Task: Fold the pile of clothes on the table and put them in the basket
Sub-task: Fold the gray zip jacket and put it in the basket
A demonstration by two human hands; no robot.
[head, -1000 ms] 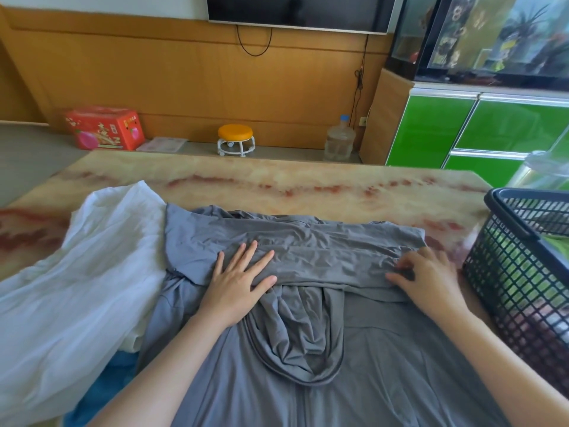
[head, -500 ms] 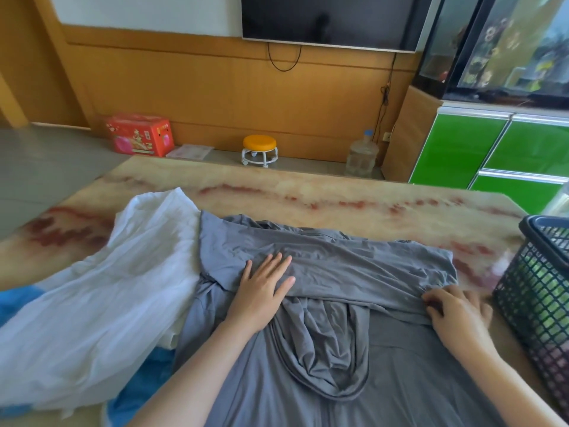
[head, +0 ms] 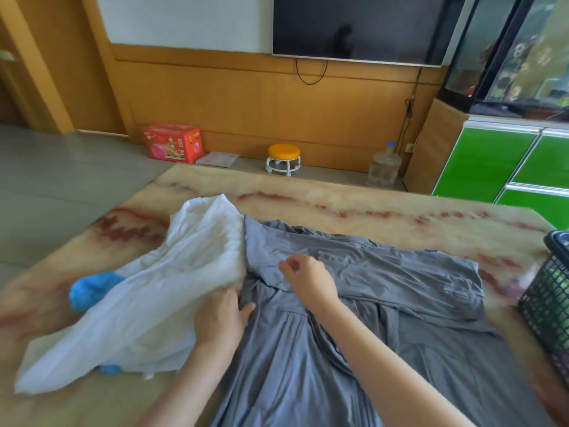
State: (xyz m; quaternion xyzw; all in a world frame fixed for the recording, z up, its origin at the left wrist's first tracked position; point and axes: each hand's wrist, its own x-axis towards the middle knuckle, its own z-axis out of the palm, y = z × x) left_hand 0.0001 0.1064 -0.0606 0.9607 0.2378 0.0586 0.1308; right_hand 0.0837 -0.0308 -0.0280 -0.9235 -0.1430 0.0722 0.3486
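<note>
A grey garment [head: 385,303] lies spread on the marble table [head: 338,201], with its upper part folded across as a band. At the garment's left edge my left hand [head: 220,315] grips the cloth: the fingertips tuck under the edge and the thumb lies on top. Just right of it, my right hand [head: 309,277] is on the left end of the folded band, fingers curled as if pinching the fabric. A white garment [head: 166,291] lies crumpled to the left, partly over a blue cloth [head: 89,286]. The dark mesh basket [head: 551,291] stands at the table's right edge.
Beyond the table's far edge, a red box [head: 172,143], a small orange stool [head: 283,158] and a water jug [head: 385,167] sit on the floor by the wooden wall. Green cabinets [head: 508,161] stand at the right.
Both hands have moved left. The left hand left the folded band for the garment's left edge. The right hand crossed from the band's right end to its left end. The view swung left.
</note>
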